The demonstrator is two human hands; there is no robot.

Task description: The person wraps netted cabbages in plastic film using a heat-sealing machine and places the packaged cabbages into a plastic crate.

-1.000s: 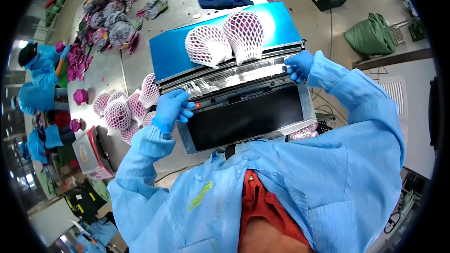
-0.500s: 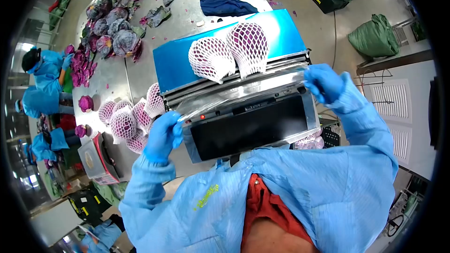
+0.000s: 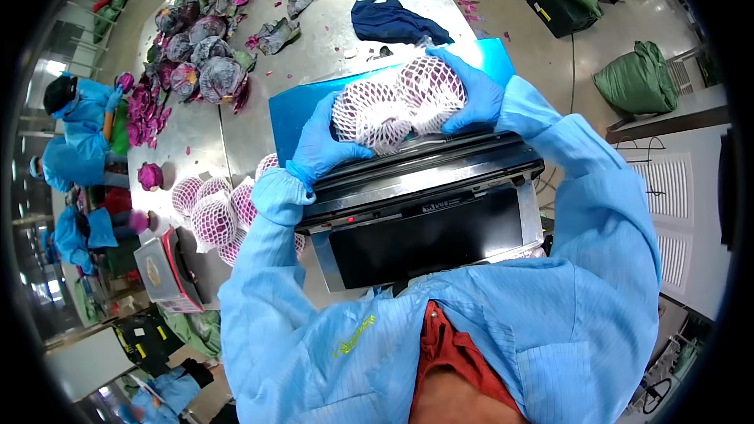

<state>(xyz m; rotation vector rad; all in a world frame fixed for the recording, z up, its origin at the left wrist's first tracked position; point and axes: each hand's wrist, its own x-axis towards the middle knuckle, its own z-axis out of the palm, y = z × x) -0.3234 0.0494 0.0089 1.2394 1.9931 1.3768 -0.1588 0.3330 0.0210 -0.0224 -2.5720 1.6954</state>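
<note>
Two purple cabbages in white foam nets (image 3: 399, 102) sit side by side on the blue top (image 3: 287, 119) of a wrapping machine, with clear film around them. My left hand (image 3: 323, 141), in a blue glove, is wrapped round the left side of the pair. Round the right side curls my gloved right hand (image 3: 473, 93). Nearer me lie the machine's dark roller bar (image 3: 416, 177) with a small red light and its black plate (image 3: 424, 235).
Several netted cabbages (image 3: 214, 220) lie left of the machine, near a box (image 3: 161, 267). Loose cabbages (image 3: 221, 78) and a dark blue cloth (image 3: 397, 20) are further back on the metal table (image 3: 259, 133). People in blue (image 3: 85, 110) are at far left.
Both hands have moved forward from the stretched film's ends to the two netted cabbages and closed round their sides. The film now lies over and around them.
</note>
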